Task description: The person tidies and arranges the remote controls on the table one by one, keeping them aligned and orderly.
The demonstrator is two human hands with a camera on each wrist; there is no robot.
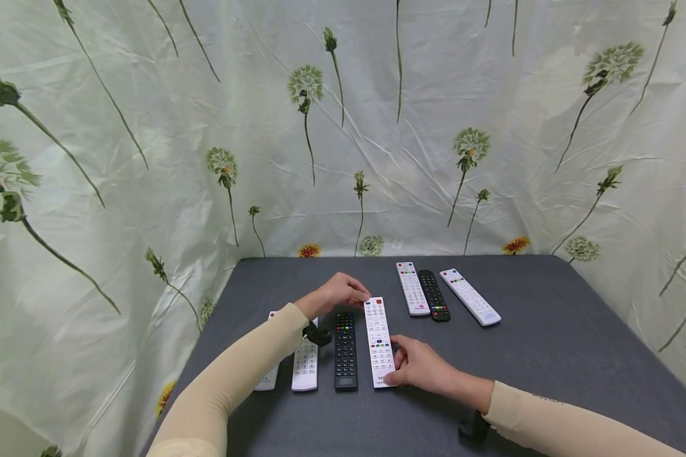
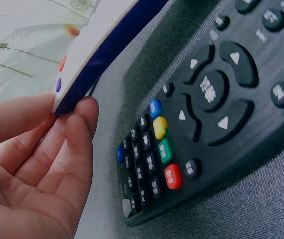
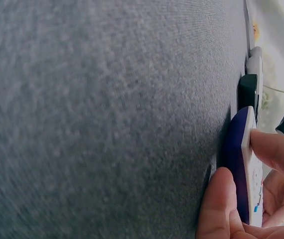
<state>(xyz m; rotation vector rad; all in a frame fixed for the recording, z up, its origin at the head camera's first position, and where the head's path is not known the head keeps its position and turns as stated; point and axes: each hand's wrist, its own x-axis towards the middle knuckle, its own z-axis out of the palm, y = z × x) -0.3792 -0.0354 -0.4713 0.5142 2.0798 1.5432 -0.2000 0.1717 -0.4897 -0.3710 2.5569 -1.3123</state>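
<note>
A white remote control [image 1: 378,336] with a dark blue underside lies lengthwise between both hands. At its far end, my left hand [image 1: 340,292] pinches a corner between thumb and fingers; the left wrist view shows that end [image 2: 102,45] tilted above the cloth. My right hand [image 1: 423,365] grips the near end, thumb on the top face and a finger against the side, as the right wrist view shows on the blue-edged remote [image 3: 239,154]. Just left of it rests a black remote control [image 1: 345,352] with coloured buttons.
Further left lie two white remotes, one [image 1: 305,368] partly under the left wrist, another [image 1: 267,381] mostly behind the forearm. At the back right are a white remote [image 1: 413,289], a black one [image 1: 433,295] and a slanted white one [image 1: 470,297]. Dark grey cloth [image 1: 549,343] covers the table.
</note>
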